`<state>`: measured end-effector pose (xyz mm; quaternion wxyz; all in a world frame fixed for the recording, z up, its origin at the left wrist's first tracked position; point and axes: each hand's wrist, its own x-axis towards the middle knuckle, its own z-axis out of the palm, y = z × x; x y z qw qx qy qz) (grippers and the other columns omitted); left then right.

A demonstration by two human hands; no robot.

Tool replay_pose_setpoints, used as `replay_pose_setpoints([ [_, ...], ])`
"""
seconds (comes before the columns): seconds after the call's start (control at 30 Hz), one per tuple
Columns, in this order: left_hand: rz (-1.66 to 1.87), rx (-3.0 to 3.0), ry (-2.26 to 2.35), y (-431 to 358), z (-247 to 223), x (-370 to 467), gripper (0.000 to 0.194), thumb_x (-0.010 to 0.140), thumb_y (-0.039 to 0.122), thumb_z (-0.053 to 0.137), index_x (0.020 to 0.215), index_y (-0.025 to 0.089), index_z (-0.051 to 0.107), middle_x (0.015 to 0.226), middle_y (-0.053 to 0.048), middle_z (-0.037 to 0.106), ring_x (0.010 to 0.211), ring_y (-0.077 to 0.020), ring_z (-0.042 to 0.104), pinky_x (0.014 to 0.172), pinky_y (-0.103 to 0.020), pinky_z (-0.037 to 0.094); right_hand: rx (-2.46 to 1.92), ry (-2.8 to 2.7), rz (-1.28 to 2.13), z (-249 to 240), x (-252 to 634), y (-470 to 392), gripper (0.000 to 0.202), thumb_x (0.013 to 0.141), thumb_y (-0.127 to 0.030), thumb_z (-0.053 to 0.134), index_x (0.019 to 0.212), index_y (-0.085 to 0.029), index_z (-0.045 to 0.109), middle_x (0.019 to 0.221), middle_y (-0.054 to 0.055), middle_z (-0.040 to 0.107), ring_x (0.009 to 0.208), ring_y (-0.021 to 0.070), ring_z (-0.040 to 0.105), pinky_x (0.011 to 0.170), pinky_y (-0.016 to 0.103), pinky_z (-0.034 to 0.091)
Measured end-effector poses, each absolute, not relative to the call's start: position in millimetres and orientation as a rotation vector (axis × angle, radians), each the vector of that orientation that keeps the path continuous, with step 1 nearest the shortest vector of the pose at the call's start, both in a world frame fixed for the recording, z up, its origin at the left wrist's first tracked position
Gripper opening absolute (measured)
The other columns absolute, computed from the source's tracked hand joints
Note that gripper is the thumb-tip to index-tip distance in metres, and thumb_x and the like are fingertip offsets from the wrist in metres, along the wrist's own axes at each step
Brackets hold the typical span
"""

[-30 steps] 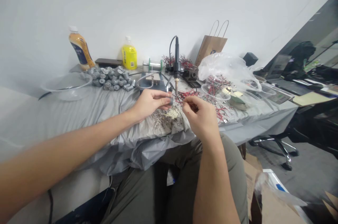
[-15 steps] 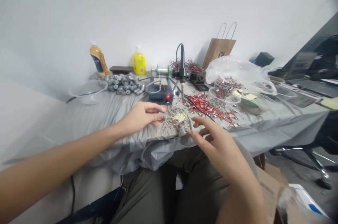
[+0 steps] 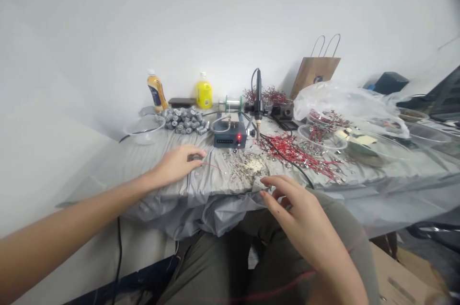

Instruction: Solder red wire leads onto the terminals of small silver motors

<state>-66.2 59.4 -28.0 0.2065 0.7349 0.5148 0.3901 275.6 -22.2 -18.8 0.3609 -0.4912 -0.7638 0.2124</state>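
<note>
Head view: just left of the frame's centre, low over a wrinkled grey plastic table sheet [image 3: 172, 144], a left hand [image 3: 172, 164] narrowed around a small dark-grey piece [image 3: 195, 157], mostly hidden between thumb and fingers. Close by, running rightward from the fingertips, a thin red wire [image 3: 213, 166]. Lower right of centre, at the table's near edge, a right hand [image 3: 302, 211] with thumb and forefinger parted and pointing left; cannot tell the contents of its shaded palm.

Between the two hands, a scatter of tiny metallic scraps around a pale yellow crumbly patch [image 3: 254, 165]. Just above, at mid-frame, a dark-blue metal box [image 3: 230, 140] with a lit red lamp. To its right, an upright black soldering iron [image 3: 258, 94], tip downward, near a spread heap of red wires with silvery ends [image 3: 298, 154].

Farther out, left of the blue box, a pile of grey metal cylinders [image 3: 185, 119] beside a round clear plastic bowl [image 3: 145, 129]. Along the wall, left to right: an orange bottle with a dark label [image 3: 156, 94], a yellow bottle with a white cap [image 3: 204, 94], a green-rimmed spool of silvery wire [image 3: 231, 104]. Toward the upper right, a brown paper bag with looped handles [image 3: 312, 75], leaning behind a crumpled translucent plastic bag [image 3: 330, 99].
</note>
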Motion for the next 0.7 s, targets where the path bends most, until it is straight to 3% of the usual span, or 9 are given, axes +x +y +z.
replay_pose_setpoints([
  [0.17,1.092,2.226,1.411,23,-2,-58,0.026,0.091,0.04,0.081,0.114,0.031,0.089,0.131,-0.01,0.079,0.118,-0.0378,0.072,0.103,-0.048,0.06,-1.204,-1.935,0.499,-16,271,-28,0.017,0.108,-0.03,0.062,0.111,-0.024,0.078,0.109,0.004,0.077,0.076,0.0165,0.068,0.071,0.031,0.054],
  [0.3,1.005,2.333,1.265,-36,14,-30,0.027,0.106,0.03,0.065,0.122,0.037,0.086,0.135,-0.004,0.078,0.12,-0.0276,0.075,0.108,-0.043,0.06,-1.052,-1.869,0.563,-5,260,-42,0.012,0.108,-0.031,0.069,0.114,-0.026,0.077,0.098,0.0,0.075,0.077,0.0136,0.066,0.071,0.026,0.053],
  [0.4,1.044,2.472,1.101,-73,11,-7,0.035,0.107,0.02,0.063,0.131,0.037,0.082,0.137,-0.005,0.077,0.118,-0.0224,0.076,0.103,-0.035,0.064,-0.907,-1.893,0.638,3,259,-57,0.016,0.104,-0.032,0.078,0.119,-0.027,0.077,0.09,-0.002,0.071,0.075,0.0129,0.064,0.068,0.024,0.053],
  [0.53,1.032,2.53,0.988,-96,1,12,0.045,0.106,0.016,0.062,0.14,0.041,0.075,0.141,-0.004,0.074,0.122,-0.0219,0.074,0.105,-0.034,0.065,-0.733,-1.954,0.685,11,268,-77,0.029,0.097,-0.032,0.088,0.124,-0.028,0.078,0.1,0.001,0.074,0.081,0.014,0.067,0.068,0.023,0.057],
  [0.7,0.991,2.523,0.919,-102,0,22,0.059,0.103,0.013,0.06,0.151,0.046,0.066,0.145,-0.002,0.072,0.126,-0.0242,0.073,0.106,-0.037,0.065,-0.701,-1.934,0.687,14,277,-90,0.02,0.098,-0.018,0.081,0.118,-0.024,0.08,0.097,0.002,0.076,0.081,0.0132,0.072,0.068,0.021,0.06],
])
